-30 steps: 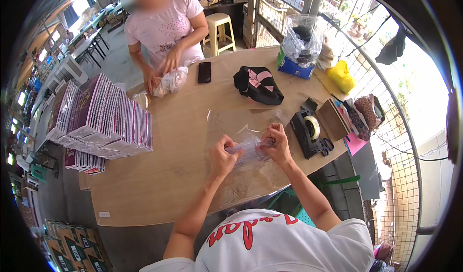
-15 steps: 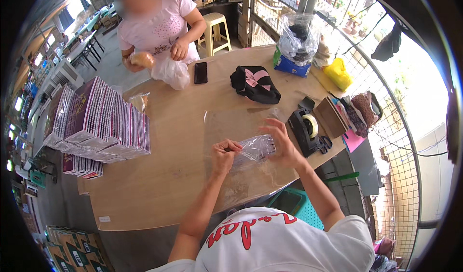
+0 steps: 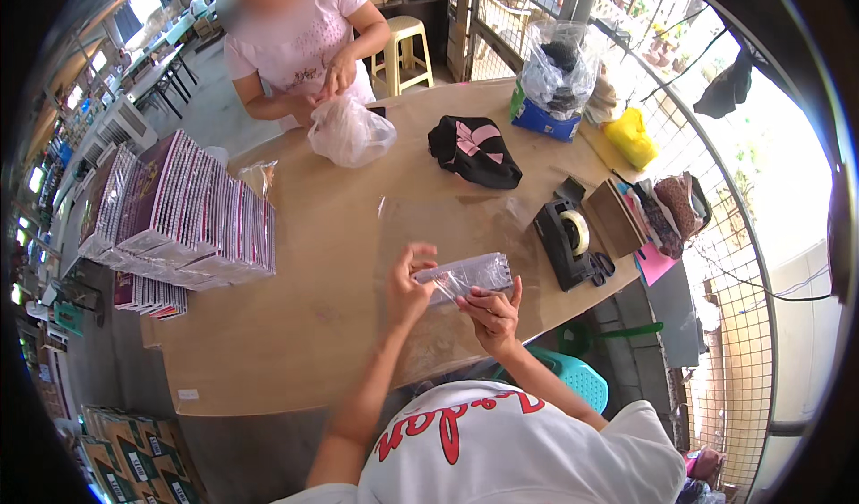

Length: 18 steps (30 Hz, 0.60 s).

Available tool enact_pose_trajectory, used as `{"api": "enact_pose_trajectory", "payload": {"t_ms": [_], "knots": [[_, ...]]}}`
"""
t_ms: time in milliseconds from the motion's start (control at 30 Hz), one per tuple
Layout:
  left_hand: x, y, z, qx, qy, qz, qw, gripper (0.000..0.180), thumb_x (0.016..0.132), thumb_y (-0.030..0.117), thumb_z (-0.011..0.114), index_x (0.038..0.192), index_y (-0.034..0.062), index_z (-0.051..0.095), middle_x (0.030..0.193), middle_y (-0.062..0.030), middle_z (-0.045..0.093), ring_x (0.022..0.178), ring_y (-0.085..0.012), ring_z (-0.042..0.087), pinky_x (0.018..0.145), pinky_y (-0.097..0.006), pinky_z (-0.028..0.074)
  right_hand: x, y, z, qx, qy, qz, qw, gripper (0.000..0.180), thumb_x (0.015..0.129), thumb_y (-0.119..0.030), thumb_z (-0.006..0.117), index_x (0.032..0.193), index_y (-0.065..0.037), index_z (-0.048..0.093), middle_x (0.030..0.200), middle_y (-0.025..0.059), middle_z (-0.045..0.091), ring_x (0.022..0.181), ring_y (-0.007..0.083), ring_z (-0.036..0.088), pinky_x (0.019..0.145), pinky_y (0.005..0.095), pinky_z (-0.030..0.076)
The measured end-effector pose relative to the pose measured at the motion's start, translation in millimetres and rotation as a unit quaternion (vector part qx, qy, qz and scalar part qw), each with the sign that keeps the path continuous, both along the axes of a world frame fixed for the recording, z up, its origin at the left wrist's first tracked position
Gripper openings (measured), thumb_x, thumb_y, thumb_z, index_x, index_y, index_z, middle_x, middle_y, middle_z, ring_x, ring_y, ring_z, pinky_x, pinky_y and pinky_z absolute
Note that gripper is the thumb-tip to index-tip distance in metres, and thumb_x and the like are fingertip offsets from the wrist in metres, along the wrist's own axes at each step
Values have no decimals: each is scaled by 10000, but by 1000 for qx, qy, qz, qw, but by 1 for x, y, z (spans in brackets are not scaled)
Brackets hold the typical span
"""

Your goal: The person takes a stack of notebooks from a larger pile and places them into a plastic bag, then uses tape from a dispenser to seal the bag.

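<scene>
A small clear plastic packet (image 3: 470, 276) with something dark inside is held above the brown table (image 3: 313, 343), near its front edge. My left hand (image 3: 407, 288) pinches its left end. My right hand (image 3: 492, 312) grips it from below, thumb on top. Under the hands lies a stack of clear plastic sleeves (image 3: 447, 227). Across the table another person's hands (image 3: 327, 84) work at a white plastic bag (image 3: 349, 133).
A black tape dispenser (image 3: 568, 240) stands right of my hands, with small boxes and a pink sheet (image 3: 658, 262) beyond. A black cloth item (image 3: 474, 151) lies mid-table. Stacked maroon booklets (image 3: 179, 213) fill the left side. A bag of items (image 3: 555, 75) and a yellow bag (image 3: 631, 137) sit far right.
My hands have come closer together on the packet, the right one sliding under it. The other person has set the white bag down on the table and is working at its top.
</scene>
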<state>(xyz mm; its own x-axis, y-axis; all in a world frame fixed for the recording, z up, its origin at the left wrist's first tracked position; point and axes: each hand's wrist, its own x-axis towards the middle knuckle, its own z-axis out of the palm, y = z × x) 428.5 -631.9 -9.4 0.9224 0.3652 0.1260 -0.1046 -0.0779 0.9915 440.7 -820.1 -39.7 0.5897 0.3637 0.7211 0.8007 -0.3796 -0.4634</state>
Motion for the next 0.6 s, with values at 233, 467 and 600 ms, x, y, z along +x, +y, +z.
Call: {"api": "enact_pose_trajectory", "payload": {"t_ms": [233, 467, 600], "knots": [[42, 35, 58, 276, 109, -361, 884, 715, 708, 252, 844, 1342, 80, 564, 1134, -138, 635, 1110, -258, 619, 923, -375, 512, 19, -28, -54, -207, -206, 10, 956, 503, 757, -109, 645, 1248, -206, 698, 1272, -27, 593, 1328, 156, 489, 1182, 563, 150], [16, 18, 60, 462, 65, -256, 847, 729, 693, 295, 800, 1302, 14, 516, 1195, -187, 601, 1058, -368, 633, 904, -431, 533, 87, -124, 9, -49, 39, -189, 980, 269, 733, -185, 747, 996, -131, 727, 1140, 89, 643, 1126, 325, 558, 996, 446, 416], [20, 5, 54, 484, 45, -248, 838, 700, 730, 266, 763, 1325, 26, 483, 1254, -171, 573, 1066, -354, 633, 902, -431, 539, 167, -240, -28, -20, 525, -290, 800, 236, 799, -278, 783, 798, -44, 756, 691, 80, 654, 616, 169, 551, 564, 373, 431]]}}
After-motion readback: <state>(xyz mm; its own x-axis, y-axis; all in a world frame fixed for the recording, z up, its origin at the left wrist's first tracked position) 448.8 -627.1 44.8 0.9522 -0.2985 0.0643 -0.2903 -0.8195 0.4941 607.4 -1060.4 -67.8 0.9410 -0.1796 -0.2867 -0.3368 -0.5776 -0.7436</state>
